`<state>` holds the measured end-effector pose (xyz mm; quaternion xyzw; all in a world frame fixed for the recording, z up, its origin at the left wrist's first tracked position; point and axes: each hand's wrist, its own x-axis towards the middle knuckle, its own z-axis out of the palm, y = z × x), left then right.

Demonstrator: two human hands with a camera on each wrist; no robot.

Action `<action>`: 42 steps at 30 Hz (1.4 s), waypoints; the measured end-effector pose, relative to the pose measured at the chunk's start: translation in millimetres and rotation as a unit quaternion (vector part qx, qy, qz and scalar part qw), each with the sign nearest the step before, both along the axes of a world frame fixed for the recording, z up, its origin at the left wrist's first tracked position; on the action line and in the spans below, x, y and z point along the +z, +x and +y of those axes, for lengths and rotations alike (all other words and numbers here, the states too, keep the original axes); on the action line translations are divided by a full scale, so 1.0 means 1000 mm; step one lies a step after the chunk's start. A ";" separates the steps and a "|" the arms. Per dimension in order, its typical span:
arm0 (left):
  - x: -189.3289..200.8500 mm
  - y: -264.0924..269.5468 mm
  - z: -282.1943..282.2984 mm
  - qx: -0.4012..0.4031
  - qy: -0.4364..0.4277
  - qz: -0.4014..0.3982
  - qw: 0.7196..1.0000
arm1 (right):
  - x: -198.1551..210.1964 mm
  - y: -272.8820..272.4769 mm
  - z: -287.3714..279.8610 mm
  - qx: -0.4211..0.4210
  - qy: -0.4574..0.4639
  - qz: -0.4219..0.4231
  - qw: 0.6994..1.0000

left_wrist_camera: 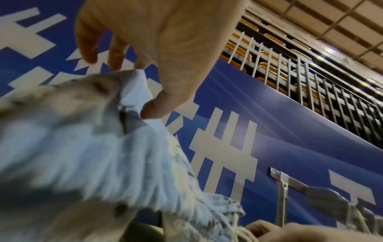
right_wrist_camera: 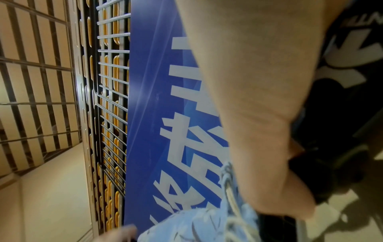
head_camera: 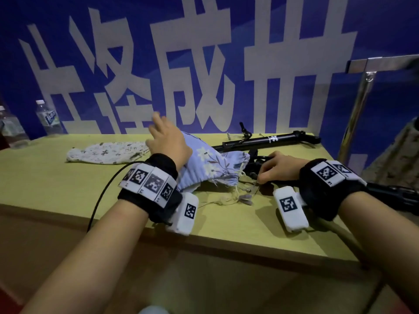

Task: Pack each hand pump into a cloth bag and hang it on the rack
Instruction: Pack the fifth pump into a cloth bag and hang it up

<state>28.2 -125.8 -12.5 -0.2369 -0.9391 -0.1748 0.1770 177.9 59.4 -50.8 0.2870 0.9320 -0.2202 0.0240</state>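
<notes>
Left hand (head_camera: 169,141) released, fingers spread, resting on blue cloth bag (head_camera: 210,166) mid-tabletop (head_camera: 56,184). Right hand (head_camera: 277,167) grasping black hand pump (head_camera: 255,168) at bag's mouth. Second pump (head_camera: 272,140) lies behind.

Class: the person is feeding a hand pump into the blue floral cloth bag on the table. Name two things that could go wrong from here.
1. The drawstring trails loose at the blue floral bag mouth, so the hand pump gripped by the right hand may snag it.
2. The left hand only rests loosely on the bag, which may slide away.
</notes>
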 end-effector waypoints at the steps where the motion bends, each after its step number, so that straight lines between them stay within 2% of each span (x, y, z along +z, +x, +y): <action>1: 0.002 0.007 0.000 -0.006 -0.014 0.045 0.999 | 0.000 0.001 -0.002 -0.002 0.007 -0.008 1.000; 2: 0.003 0.014 0.002 -0.030 -0.023 0.084 0.996 | 0.000 0.001 -0.003 -0.004 0.011 -0.012 1.000; 4: 0.003 0.029 0.011 -0.132 -0.068 0.121 0.982 | -0.001 0.003 -0.007 -0.011 0.017 -0.011 1.000; 6: -0.002 0.044 0.023 -0.260 -0.150 0.091 0.950 | -0.002 0.005 -0.009 -0.012 0.018 -0.013 1.000; 8: -0.011 0.056 0.037 -0.347 -0.224 0.017 0.911 | -0.002 0.007 -0.011 -0.007 0.016 -0.013 1.000; 10: -0.018 0.062 0.053 -0.387 -0.254 -0.053 0.885 | -0.003 0.010 -0.013 -0.005 0.013 -0.013 1.000; 14: -0.030 0.063 0.074 -0.380 -0.351 -0.058 0.854 | -0.004 0.016 -0.016 -0.012 0.018 -0.019 1.000; 16: -0.030 0.065 0.078 -0.374 -0.361 -0.055 0.853 | -0.005 0.017 -0.016 -0.020 0.027 -0.023 0.999; 22: -0.025 0.071 0.087 -0.378 -0.317 -0.060 0.868 | -0.011 0.013 -0.019 -0.050 0.112 0.021 0.992; 35: -0.026 0.071 0.095 -0.343 -0.297 -0.073 0.888 | -0.001 0.014 -0.028 -0.016 0.128 -0.043 0.991; 42: -0.020 0.066 0.082 -0.376 -0.270 -0.084 0.882 | 0.001 0.011 -0.029 -0.016 0.118 -0.041 0.992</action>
